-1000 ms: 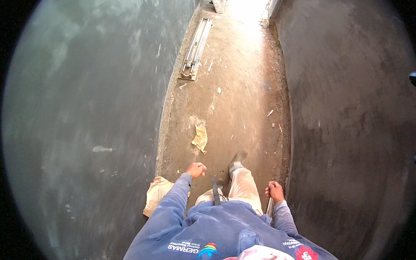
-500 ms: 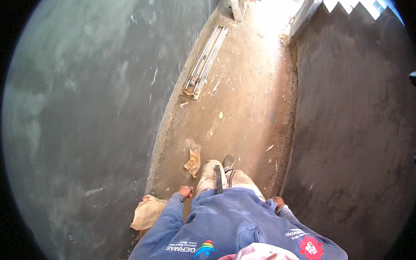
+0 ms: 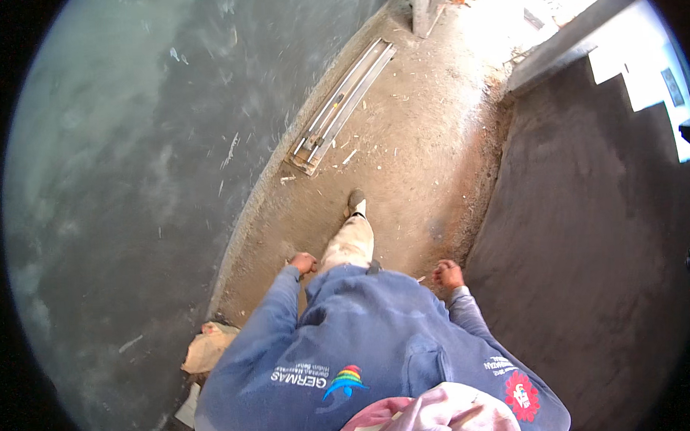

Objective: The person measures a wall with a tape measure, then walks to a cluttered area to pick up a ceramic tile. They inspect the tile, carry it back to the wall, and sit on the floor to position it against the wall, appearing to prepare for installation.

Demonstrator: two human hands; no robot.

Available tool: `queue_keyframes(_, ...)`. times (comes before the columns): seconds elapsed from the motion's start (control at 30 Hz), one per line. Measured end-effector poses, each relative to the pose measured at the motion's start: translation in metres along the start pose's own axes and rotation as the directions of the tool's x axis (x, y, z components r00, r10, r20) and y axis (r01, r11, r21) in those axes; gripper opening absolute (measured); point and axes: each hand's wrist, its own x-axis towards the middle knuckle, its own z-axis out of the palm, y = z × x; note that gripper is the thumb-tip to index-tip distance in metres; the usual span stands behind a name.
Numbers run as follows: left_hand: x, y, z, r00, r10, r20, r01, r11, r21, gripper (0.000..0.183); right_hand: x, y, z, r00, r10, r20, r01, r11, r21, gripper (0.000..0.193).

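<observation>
My left hand (image 3: 303, 262) hangs beside my thigh with its fingers curled in, and I see nothing in it. On the other side, my right hand (image 3: 447, 274) is held out from my hip near the dark right wall, fingers bent together, with no object showing. Ahead of me on the floor lies a manual tile cutter (image 3: 341, 105), long, with two metal rails on a board, set along the foot of the left wall. Neither hand touches it. My beige trouser leg and shoe (image 3: 357, 202) are stretched forward.
Grey plastered walls stand at left (image 3: 131, 185) and right (image 3: 566, 230), the right one stepped along its top. Light chips litter the brown floor (image 3: 418, 137). A crumpled paper sack (image 3: 210, 346) lies by the left wall. Wooden posts (image 3: 427, 11) rise at the far end.
I have stepped forward, and the tile cutter is nearer. My right hand has swung forward and out from my side. The brown paper scrap by my feet is out of sight.
</observation>
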Motion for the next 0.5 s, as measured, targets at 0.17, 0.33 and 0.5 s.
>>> queue_keyframes(0.17, 0.048, 0.099, -0.04, 0.971, 0.228, 0.076, -0.241, 0.933, 0.268, 0.037, 0.056, -0.003, -0.026, 0.864, -0.348, 0.363, 0.499, 0.689, -0.526, 0.038)
queue_keyframes(0.33, 0.054, 0.245, -0.087, 0.981, 0.185, -0.064, -0.194, 0.962, -0.195, 0.051, 0.126, -0.085, -0.074, 0.964, -0.102, 0.245, 0.226, 0.8, -0.555, 0.041)
queue_keyframes(0.5, 0.054, 0.352, -0.111, 0.972, 0.157, -0.176, -0.205, 0.929, -0.308, 0.047, 0.205, -0.239, -0.099, 0.792, -0.226, 0.567, 0.609, 0.369, -0.703, 0.039)
